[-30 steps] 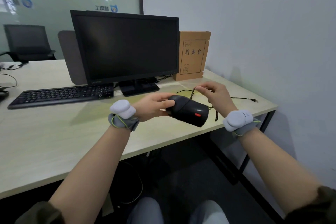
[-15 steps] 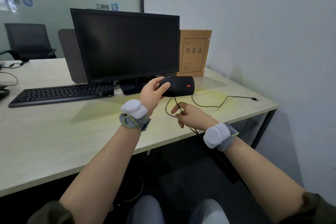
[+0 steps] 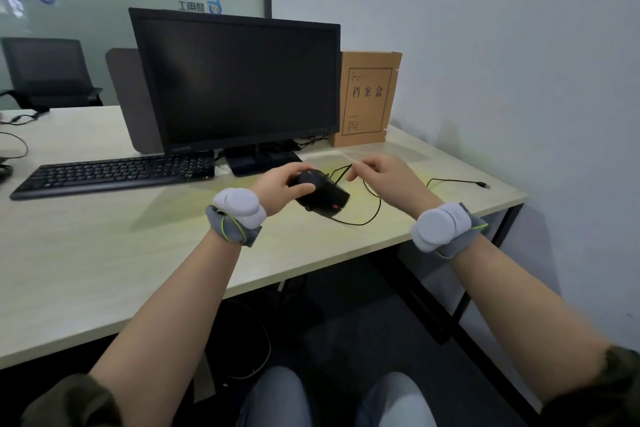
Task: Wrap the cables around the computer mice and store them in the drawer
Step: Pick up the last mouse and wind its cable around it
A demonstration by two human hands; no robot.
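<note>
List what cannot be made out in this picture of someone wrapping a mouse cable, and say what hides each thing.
Head view:
- Drawer: none shows; the desk hides whatever is beneath.
- Turns of cable around the mouse: motion blur and the left hand cover them.
- Right hand grip on the cable: fingertips blurred.
- Small print on the brown file box: too small.

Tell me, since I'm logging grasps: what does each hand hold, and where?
The left hand grips the black mouse by its rear end. The right hand pinches the mouse's cable a short way from the mouse.
</note>
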